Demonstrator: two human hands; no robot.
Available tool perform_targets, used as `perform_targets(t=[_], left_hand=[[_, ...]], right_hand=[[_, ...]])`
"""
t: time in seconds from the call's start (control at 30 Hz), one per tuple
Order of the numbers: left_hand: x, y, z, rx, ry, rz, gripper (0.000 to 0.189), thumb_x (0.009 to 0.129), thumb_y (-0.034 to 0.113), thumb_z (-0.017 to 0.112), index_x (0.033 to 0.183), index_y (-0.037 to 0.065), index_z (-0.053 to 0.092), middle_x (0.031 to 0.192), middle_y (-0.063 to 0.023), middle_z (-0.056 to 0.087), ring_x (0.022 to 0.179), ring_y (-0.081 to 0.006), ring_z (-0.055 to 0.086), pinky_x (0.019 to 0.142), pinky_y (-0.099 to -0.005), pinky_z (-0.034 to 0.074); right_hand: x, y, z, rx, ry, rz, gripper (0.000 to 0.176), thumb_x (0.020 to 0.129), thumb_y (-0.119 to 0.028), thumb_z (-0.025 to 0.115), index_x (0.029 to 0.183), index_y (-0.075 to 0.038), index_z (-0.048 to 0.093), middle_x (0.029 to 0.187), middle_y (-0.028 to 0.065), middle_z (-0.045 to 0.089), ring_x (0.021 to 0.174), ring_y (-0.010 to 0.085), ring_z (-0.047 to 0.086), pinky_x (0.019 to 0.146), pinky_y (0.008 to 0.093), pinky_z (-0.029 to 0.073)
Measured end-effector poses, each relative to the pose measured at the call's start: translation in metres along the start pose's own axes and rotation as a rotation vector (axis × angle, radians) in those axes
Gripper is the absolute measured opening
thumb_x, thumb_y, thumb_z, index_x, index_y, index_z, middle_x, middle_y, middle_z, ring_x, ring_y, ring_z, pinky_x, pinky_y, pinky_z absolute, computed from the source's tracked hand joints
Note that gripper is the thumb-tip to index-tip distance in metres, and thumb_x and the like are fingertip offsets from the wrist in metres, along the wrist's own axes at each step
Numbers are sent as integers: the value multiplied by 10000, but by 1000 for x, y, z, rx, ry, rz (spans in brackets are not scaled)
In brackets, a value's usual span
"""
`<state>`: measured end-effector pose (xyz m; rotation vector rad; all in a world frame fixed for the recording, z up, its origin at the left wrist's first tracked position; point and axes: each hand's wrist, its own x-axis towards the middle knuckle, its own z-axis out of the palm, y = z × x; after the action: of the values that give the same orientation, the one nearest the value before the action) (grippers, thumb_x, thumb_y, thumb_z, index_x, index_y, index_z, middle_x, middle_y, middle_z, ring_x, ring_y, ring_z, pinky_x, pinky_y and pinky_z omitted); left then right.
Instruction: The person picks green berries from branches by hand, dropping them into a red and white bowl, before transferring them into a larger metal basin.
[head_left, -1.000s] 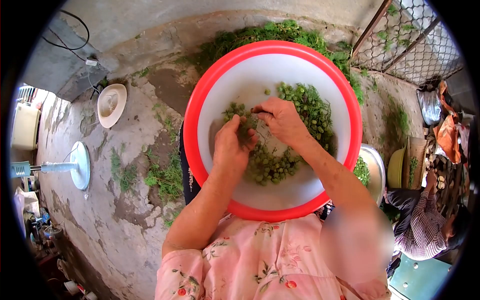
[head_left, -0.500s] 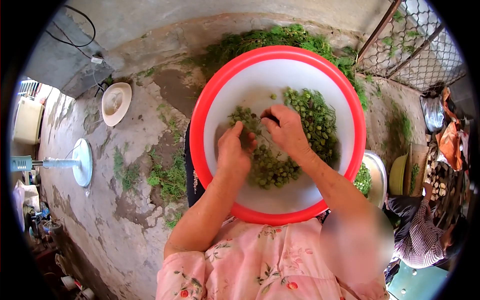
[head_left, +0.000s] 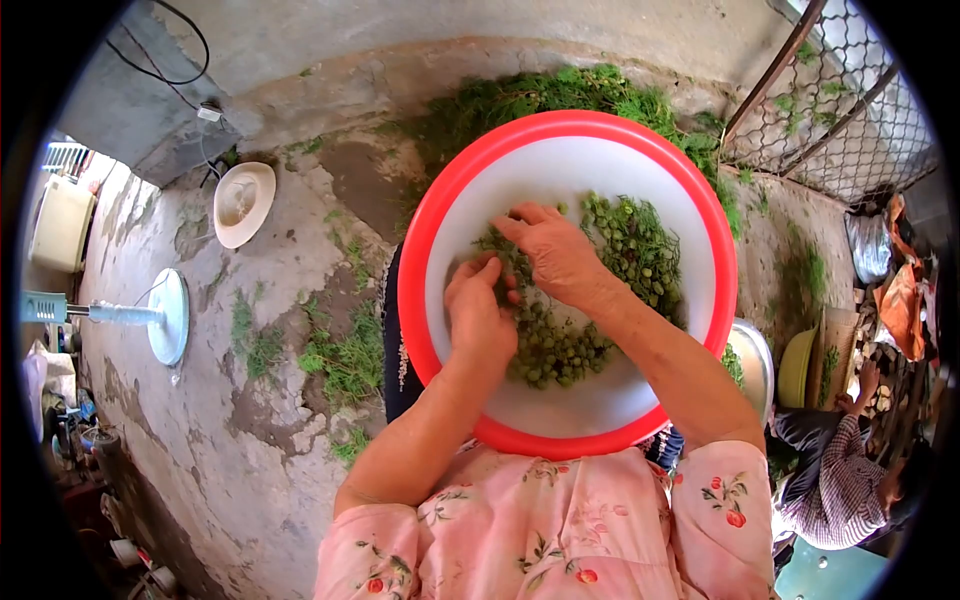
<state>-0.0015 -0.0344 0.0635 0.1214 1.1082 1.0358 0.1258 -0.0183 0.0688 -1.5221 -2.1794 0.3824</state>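
A large white basin (head_left: 620,400) with a red rim rests on my lap. Inside it, my left hand (head_left: 480,312) is closed, its fingers curled around a feathery green sprig (head_left: 492,240). My right hand (head_left: 556,252) reaches over from the right, its fingers bent together at the top of that sprig; the exact grip is partly hidden. Small round green pods (head_left: 560,350) lie in a heap below my hands. More green pods with feathery leaves (head_left: 635,250) cover the basin's right side.
Cut greenery (head_left: 570,90) lies behind the basin along the wall, with loose sprigs (head_left: 350,350) on the concrete floor. A pale hat (head_left: 243,205) and a light-blue fan (head_left: 170,318) are at left. At right are a metal bowl (head_left: 755,365) and a seated person (head_left: 840,480).
My right hand has shifted left and up across the sprig, its fingers now reaching further over. My left hand stays close by. The whole view has shifted slightly.
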Motion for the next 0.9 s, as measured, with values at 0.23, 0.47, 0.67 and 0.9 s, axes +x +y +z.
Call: perform_targets(t=[0.23, 0.47, 0.67, 0.9], left_hand=[[0, 6, -3, -44, 84, 38, 130, 918, 82, 448, 1025, 67, 521, 843, -24, 514, 695, -127, 483, 570, -259, 400], [-7, 10, -4, -93, 73, 36, 144, 900, 73, 450, 1023, 53, 520, 829, -45, 502, 689, -145, 470, 572, -259, 409], [-10, 6, -14, -65, 37, 38, 161, 884, 71, 436, 1018, 59, 525, 817, -34, 487, 675, -132, 455, 571, -260, 394], [-21, 6, -22, -49, -13, 0, 167, 880, 82, 448, 1033, 50, 508, 814, -35, 486, 668, -127, 458, 566, -263, 393]], right_hand=[[-6, 4, 9, -134, 9, -14, 207, 701, 0, 589, 903, -47, 591, 934, 136, 527, 941, 336, 525, 723, 400, 457], [-16, 4, 13, -51, -60, 205, 139, 694, -64, 656, 812, -42, 586, 829, 127, 536, 873, 336, 557, 675, 408, 460], [-6, -1, 32, 26, 151, 109, 213, 663, -58, 680, 857, -46, 591, 815, 133, 544, 843, 355, 557, 685, 412, 457], [-21, 4, 31, -9, -80, 237, 230, 705, -12, 640, 921, -55, 575, 905, 125, 557, 859, 347, 556, 700, 401, 460]])
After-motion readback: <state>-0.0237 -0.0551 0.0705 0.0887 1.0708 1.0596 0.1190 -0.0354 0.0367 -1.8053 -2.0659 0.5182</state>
